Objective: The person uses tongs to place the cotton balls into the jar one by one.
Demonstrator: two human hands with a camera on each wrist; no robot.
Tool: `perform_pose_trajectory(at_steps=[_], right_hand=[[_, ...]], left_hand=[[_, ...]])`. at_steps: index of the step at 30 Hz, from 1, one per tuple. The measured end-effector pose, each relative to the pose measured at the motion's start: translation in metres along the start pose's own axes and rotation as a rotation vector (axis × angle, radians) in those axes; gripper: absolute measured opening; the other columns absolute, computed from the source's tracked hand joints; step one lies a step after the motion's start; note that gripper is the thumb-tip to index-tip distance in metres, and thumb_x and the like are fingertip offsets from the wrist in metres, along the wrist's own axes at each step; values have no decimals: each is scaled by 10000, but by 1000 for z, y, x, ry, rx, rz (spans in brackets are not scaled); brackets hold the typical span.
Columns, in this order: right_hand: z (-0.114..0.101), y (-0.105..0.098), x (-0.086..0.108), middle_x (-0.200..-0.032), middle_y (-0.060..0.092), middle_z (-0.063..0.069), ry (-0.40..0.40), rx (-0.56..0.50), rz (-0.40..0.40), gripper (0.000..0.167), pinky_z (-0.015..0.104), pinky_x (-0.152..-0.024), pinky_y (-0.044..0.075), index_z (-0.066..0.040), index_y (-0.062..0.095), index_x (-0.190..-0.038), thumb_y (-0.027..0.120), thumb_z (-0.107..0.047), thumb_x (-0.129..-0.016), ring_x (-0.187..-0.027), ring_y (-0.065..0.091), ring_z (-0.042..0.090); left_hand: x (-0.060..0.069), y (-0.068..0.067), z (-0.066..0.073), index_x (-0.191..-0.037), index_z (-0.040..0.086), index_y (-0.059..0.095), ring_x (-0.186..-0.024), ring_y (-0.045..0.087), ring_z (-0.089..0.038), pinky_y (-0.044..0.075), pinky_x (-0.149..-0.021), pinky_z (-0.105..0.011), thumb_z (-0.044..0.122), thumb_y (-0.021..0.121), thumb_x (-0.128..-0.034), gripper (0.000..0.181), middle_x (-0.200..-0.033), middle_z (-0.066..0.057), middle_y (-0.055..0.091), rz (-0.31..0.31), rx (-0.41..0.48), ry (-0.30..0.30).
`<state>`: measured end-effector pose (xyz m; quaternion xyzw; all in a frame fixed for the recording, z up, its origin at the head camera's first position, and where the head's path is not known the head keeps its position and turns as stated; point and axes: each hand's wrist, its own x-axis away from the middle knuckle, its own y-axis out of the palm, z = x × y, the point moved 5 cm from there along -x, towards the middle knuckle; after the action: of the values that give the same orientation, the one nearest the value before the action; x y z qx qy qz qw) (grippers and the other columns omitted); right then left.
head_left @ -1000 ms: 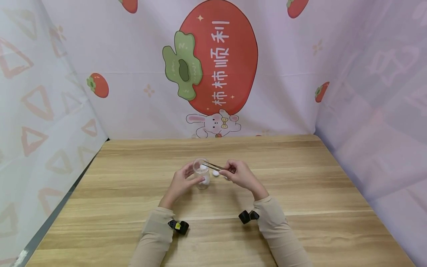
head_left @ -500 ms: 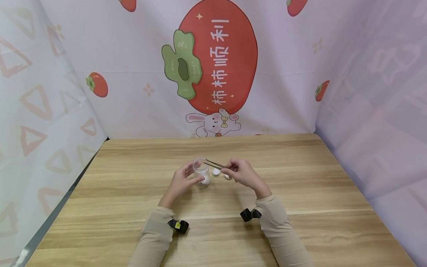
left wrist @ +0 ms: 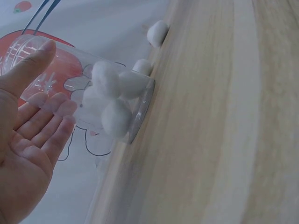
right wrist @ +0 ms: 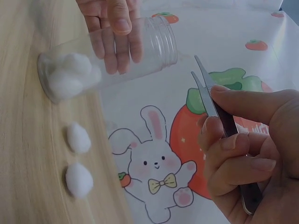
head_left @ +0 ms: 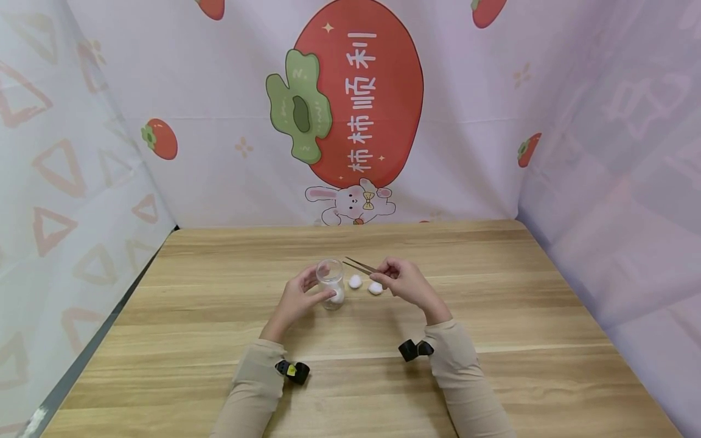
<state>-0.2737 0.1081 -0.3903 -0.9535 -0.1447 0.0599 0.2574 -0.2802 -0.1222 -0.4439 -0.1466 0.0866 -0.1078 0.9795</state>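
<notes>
A clear open-topped jar [head_left: 331, 281] stands upright on the table, with several white cotton balls [left wrist: 117, 119] in its lower part. The left hand [head_left: 298, 298] grips the jar, thumb on one side and fingers round the other. The right hand [head_left: 405, 285] pinches dark metal tweezers [right wrist: 224, 114] between thumb and fingers. Their tips are apart, hold nothing and point toward the jar's mouth from its right. Two cotton balls lie on the table right of the jar, one nearer it [head_left: 355, 281] and one below the right hand [head_left: 375, 288].
The wood-grain table [head_left: 350, 389] reaches back to a printed cloth [head_left: 219, 73] with a large red persimmon and a rabbit. More cloth hangs at both sides. Each wrist carries a small black camera, one on the left [head_left: 296, 371] and one on the right [head_left: 412, 350].
The tweezers have moved right, away from the jar's mouth, with the right hand. The cotton ball seen high in the jar by the tips is no longer there. The left hand has stayed put.
</notes>
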Motion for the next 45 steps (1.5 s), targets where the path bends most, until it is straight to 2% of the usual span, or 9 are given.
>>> perform_pose_trajectory(at_steps=[6, 14, 22, 27, 35, 45], right_hand=[[5, -6, 0, -684, 601, 73, 6, -6, 6, 172, 156, -439, 387, 17, 615, -888, 672, -145, -898, -530, 453, 61], [8, -7, 0, -706, 622, 156, 3, -20, -22, 185, 155, -428, 384, 42, 609, -890, 671, -133, -899, -514, 447, 54], [14, -5, -2, -647, 583, 27, 21, 0, -31, 160, 155, -423, 389, 24, 609, -860, 664, -121, -900, -499, 445, 71], [19, -5, -3, -666, 599, 88, 26, 2, -39, 151, 156, -425, 393, 24, 611, -864, 659, -115, -901, -503, 444, 90], [28, -10, 0, -635, 548, 24, 89, 29, -86, 171, 182, -450, 388, 0, 586, -843, 646, -141, -916, -505, 426, 104], [50, -19, -1, -652, 563, 26, 161, 37, -105, 179, 186, -460, 379, -13, 581, -858, 638, -168, -926, -516, 439, 103]], left_hand=[[1, 0, 0, -1343, 37, 511, -1300, 543, -335, 455, -1132, -426, 101, 782, -790, 619, -1363, -201, 581, 5, 3, 0], [0, 0, 0, -1349, 15, 505, -1312, 531, -338, 449, -1135, -417, 87, 788, -780, 639, -1369, -211, 573, 9, 13, 0], [0, 0, 0, -1352, 12, 502, -1322, 523, -331, 441, -1142, -407, 79, 786, -780, 642, -1374, -206, 571, 9, 24, -10], [0, 1, -1, -1352, 7, 500, -1316, 526, -339, 438, -1144, -413, 72, 787, -776, 647, -1364, -215, 577, 10, 32, -16], [0, 1, -2, -1350, 19, 504, -1316, 529, -329, 437, -1147, -418, 92, 786, -783, 638, -1368, -198, 578, 7, 27, -1], [0, 1, -1, -1360, 12, 494, -1313, 528, -338, 436, -1149, -419, 86, 783, -784, 649, -1380, -207, 563, 11, 32, -4]])
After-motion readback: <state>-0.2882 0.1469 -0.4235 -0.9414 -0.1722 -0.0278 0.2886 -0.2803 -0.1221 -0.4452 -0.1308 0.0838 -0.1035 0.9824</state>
